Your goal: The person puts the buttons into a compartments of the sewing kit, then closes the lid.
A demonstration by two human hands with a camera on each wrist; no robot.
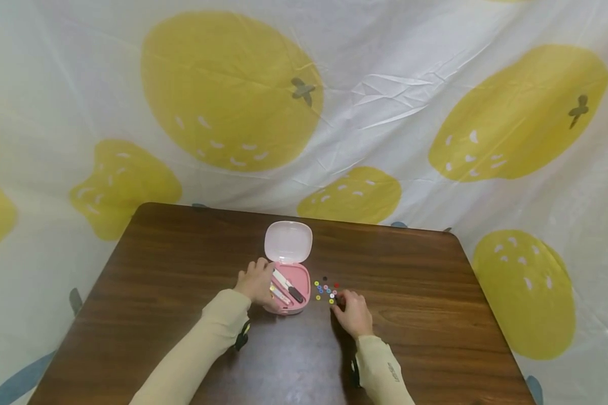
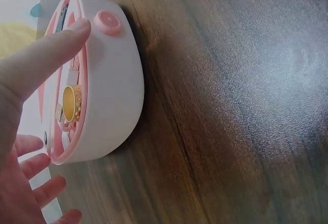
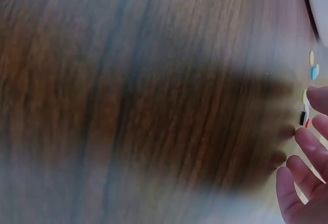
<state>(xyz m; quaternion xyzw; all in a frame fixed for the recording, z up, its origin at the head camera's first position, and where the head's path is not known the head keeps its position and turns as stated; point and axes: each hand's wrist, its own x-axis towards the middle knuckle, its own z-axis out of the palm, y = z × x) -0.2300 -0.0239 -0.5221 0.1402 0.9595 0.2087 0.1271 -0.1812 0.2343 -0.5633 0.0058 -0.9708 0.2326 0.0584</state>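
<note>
Several flat round buttons [image 1: 326, 287] in mixed colors, scattered just right of my smooth, rounded pink-and-white box [image 1: 299, 274], which has a bumpy gold ring [image 2: 72, 103] sitting in it. Table's [image 1: 425, 281] dark wood grain with a shiny patch, wrinkly yellow-fruit curtain [image 1: 375, 95] on the far side. Lid [image 1: 288, 242] is flipped out to the far side; the black-ended tool [image 1: 296, 293] inside runs far left to near right, black end nearest. Left hand [image 1: 256, 281] is at the box's left side, fingers apart. Right hand's [image 1: 356, 315] at the buttons' near right; can't tell if I'm pinching the black button [image 3: 303, 118].
</note>
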